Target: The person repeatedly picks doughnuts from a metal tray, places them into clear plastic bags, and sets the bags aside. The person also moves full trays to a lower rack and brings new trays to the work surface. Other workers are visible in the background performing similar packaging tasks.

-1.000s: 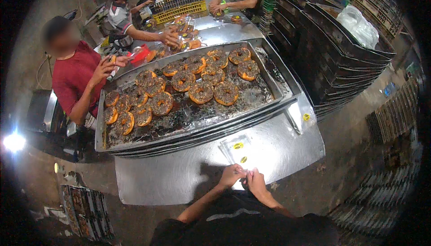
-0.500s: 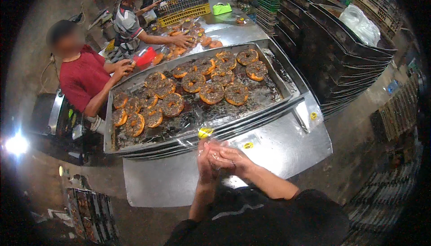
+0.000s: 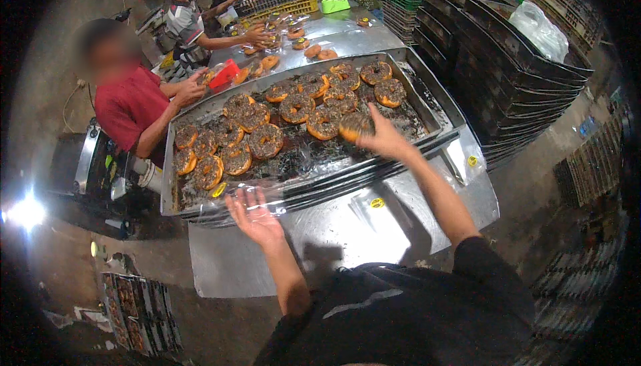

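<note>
My right hand (image 3: 388, 136) is closed on a doughnut (image 3: 356, 126) with a dark sprinkled top, blurred by motion, over the right part of the tray. The tray (image 3: 427, 140) is a shallow metal one holding several more such doughnuts (image 3: 266, 140). Above its near edge, my left hand (image 3: 256, 216) is palm up with fingers spread. A clear plastic bag (image 3: 272, 200) with a yellow label lies over those fingers; whether they are inside it is hard to tell.
More trays are stacked under this one on a metal table (image 3: 304, 256). Flat clear bags with yellow labels (image 3: 377, 203) lie on it. Co-workers stand at the left, one in a red shirt (image 3: 133, 102). Dark trays (image 3: 507, 79) are piled at the right, and a crate (image 3: 284, 9) stands farther back.
My hands, together around a clear bag before, have separated. The right reached up and right and took hold of a doughnut; the left moved left with the bag, its fingers spreading.
</note>
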The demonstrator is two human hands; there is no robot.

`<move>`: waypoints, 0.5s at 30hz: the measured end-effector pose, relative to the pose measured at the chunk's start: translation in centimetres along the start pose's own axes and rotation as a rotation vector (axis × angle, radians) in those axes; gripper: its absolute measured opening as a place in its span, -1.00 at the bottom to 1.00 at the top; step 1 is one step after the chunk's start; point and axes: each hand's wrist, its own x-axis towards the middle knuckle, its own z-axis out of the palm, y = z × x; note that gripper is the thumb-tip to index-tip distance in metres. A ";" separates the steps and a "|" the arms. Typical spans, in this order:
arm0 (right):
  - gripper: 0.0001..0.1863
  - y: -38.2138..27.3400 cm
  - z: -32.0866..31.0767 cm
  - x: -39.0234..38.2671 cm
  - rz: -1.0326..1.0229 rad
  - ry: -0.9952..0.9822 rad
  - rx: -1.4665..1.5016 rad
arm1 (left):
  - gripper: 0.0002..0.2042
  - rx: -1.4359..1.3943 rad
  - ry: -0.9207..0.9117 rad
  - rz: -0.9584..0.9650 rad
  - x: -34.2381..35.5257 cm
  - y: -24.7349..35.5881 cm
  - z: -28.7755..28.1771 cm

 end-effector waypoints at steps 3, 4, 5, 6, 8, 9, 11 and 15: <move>0.08 -4.7 3.1 -6.3 -0.531 0.113 -0.259 | -0.51 -0.129 0.011 -0.003 0.1 -1.5 0.8; 0.08 -7.3 3.5 -7.9 -0.602 0.067 -0.284 | -0.58 -0.125 -0.071 -0.042 -1.3 -2.6 1.5; 0.07 -7.9 4.2 -8.5 -0.651 0.126 -0.279 | -0.62 -0.041 -0.183 -0.056 -2.7 -4.1 1.9; 0.06 -8.1 4.7 -8.8 -0.630 0.156 -0.259 | -0.66 0.040 -0.293 -0.071 -3.5 -5.1 2.0; 0.05 -7.9 4.8 -9.3 -0.590 0.229 -0.242 | -0.70 -0.007 -0.282 -0.129 -3.7 -5.2 2.5; 0.08 -7.2 5.0 -9.9 -0.596 0.233 -0.244 | -0.72 -0.031 -0.275 -0.155 -3.9 -5.0 2.4; 0.13 -5.5 4.6 -10.5 -0.543 0.262 -0.134 | -0.74 -0.026 -0.292 -0.259 -3.2 -4.8 0.9; 0.17 -3.4 2.1 -11.5 -0.204 0.012 0.394 | -0.79 0.127 -0.313 -0.384 -4.0 -3.9 -1.5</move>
